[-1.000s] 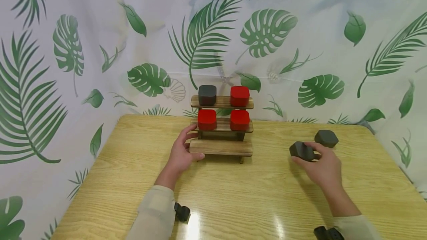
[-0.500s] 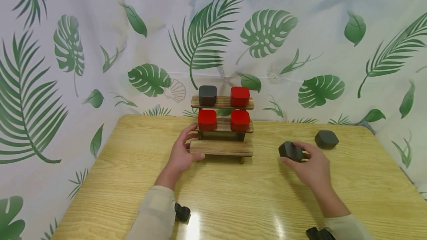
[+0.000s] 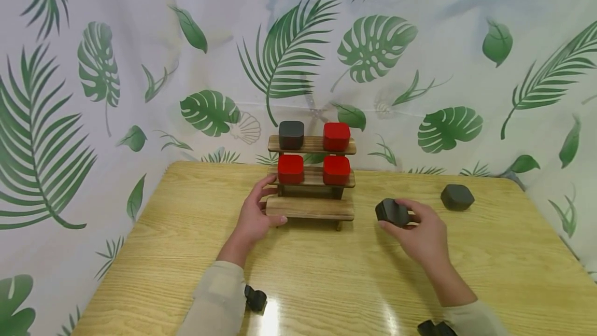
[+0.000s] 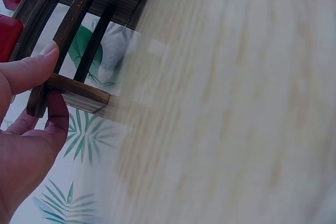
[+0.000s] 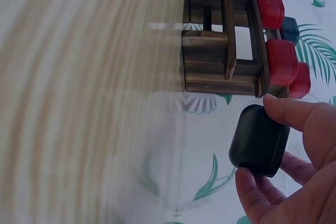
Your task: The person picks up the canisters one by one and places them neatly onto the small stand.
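A small three-tier wooden shelf [image 3: 310, 208] stands on the table, its lowest board bare. My left hand [image 3: 254, 217] grips that board's left end, thumb at the front edge, as the left wrist view also shows. Between thumb and fingertips my right hand [image 3: 423, 232] holds a black rounded box [image 3: 391, 212] above the table, right of the shelf. The top board bears another black box [image 3: 291, 135] at left and a red box [image 3: 336, 136] at right. Two more red boxes, a left one [image 3: 290, 169] and a right one [image 3: 336, 169], sit on the middle board.
One more black box [image 3: 457, 197] lies on the wooden table [image 3: 326, 284] at the back right, beyond my right hand. A leaf-printed cloth [image 3: 298, 56] hangs behind the table and along its sides.
My right hand has carried the black box leftward, closer to the shelf. The left hand keeps its grip on the lowest board, and the shelf stays in place.
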`<state>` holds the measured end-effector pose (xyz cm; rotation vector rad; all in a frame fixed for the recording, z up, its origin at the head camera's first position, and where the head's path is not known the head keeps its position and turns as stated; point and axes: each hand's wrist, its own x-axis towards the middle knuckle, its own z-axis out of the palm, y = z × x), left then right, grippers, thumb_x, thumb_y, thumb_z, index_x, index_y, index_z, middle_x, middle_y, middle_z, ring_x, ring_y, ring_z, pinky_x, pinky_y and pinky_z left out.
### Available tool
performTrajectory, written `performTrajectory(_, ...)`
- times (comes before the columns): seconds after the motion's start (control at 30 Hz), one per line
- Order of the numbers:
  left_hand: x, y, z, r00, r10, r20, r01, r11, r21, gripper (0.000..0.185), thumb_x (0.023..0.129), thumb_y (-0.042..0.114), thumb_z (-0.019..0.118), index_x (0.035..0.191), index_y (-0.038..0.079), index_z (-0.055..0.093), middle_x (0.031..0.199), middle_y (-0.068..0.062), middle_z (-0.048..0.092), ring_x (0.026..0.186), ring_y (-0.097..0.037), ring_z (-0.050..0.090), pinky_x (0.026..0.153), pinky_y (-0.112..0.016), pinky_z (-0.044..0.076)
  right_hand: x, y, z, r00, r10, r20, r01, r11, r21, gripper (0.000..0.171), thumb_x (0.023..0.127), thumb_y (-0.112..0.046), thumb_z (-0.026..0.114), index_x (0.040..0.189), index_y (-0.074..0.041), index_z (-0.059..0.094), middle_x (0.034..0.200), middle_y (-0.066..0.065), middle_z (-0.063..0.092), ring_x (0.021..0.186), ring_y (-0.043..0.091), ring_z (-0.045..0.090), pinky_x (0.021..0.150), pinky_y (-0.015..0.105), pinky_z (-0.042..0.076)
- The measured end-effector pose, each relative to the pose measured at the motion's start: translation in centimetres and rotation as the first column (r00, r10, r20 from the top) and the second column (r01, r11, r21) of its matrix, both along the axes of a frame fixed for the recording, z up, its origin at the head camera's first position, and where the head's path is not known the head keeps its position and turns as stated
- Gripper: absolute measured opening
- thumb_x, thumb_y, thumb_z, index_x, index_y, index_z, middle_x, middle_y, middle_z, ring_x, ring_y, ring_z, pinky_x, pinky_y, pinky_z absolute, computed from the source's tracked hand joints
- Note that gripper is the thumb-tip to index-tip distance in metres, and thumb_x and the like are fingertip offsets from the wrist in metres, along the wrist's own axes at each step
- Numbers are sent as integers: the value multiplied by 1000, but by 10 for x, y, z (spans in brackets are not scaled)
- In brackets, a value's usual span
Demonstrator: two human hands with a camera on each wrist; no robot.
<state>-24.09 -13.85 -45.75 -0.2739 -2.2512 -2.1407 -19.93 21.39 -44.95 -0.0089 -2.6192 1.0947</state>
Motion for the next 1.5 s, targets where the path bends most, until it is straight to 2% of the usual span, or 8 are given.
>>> performTrajectory(0.27,1,-1,4,1000,-7,22,7,1000,0,93,71,-24,75,150,15,44,143,-16,48,111,-42,56,79,-39,54,-1,-12,-1,1000,6,-11,-6,1000,-15,63,77,-31,89,130,-6,65,125,21,60,95,36,66,75,44,54)
performTrajectory(0.5,1,-1,5,1000,-10,29,10,1000,0,93,71,-24,75,150,16,44,142,-19,48,110,-43,55,77,-38,54,-2,-22,-1,1000,18,-6,-18,999,-36,62,76,-28,90,129,-6,66,124,19,60,96,34,66,76,44,55)
performTrajectory(0.8,2,-1,4,1000,0,31,0,1000,-10,93,70,-25,75,149,15,45,142,-15,49,110,-42,56,80,-40,54,-2,-36,-2,999,36,-32,-37,998,-47,59,74,-24,92,125,-7,68,119,14,62,94,30,65,74,35,55)
performTrajectory(1.03,2,0,5,999,-5,34,5,1000,-4,93,71,-24,75,150,16,44,142,-20,48,109,-42,55,79,-40,54,-2,-43,-4,998,46,-51,-50,996,-79,59,73,-24,92,124,-7,69,118,13,62,95,30,64,77,43,56)
performTrajectory(1.27,-14,-2,-25,1000,9,21,-8,1000,-6,100,69,-23,78,150,26,44,143,-16,49,110,-39,56,79,-42,55,-4,-53,-4,997,50,-61,-56,993,-106,59,71,-21,93,124,-9,70,119,11,62,95,28,64,77,43,56)
performTrajectory(1.5,-16,-2,-26,1000,11,12,-11,1000,-13,99,69,-23,78,148,28,46,142,-12,50,109,-39,57,81,-42,55,-5,-64,0,997,56,-47,-62,988,-144,60,71,-20,93,125,-9,69,119,11,61,97,27,62,79,43,56)
